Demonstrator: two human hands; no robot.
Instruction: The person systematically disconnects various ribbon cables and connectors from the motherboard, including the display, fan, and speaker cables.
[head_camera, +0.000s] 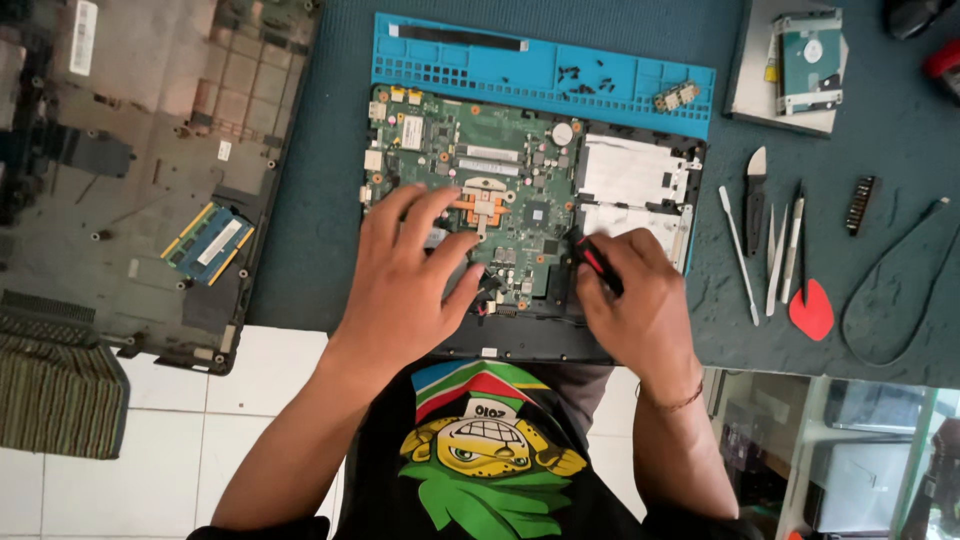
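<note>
A dark teal work mat (320, 200) covers the bench, which ends at a white tiled floor (150, 440) near the person's body; a glass panel shows below the bench edge at lower right. On the mat lies an opened laptop base with its green circuit board (500, 170) exposed, a blue parts tray (540, 75) holding small black screws just behind it, and a grey laptop bottom cover (150, 150) to the left with two memory sticks (208, 243) resting in it. To the right sit a hard drive (808, 60) on a flat silver box, a row of prying tools (770, 240), a red pick (812, 312) and a loop of black cable (900, 290). A striped cloth (60, 395) is cut off at the left edge, and dark and red objects at the top right corner are too cropped to identify. The near part of the board is hidden under both hands. The left hand (405, 280) lies spread, fingers extended and resting flat on the board near the copper cooling plate (483, 205), holding nothing. The right hand (640, 295) is curled around a screwdriver (598, 263) with a red and black handle, its tip hidden against the board's right edge beside the silver metal bay (630, 170). A thin bracelet circles the right wrist.
</note>
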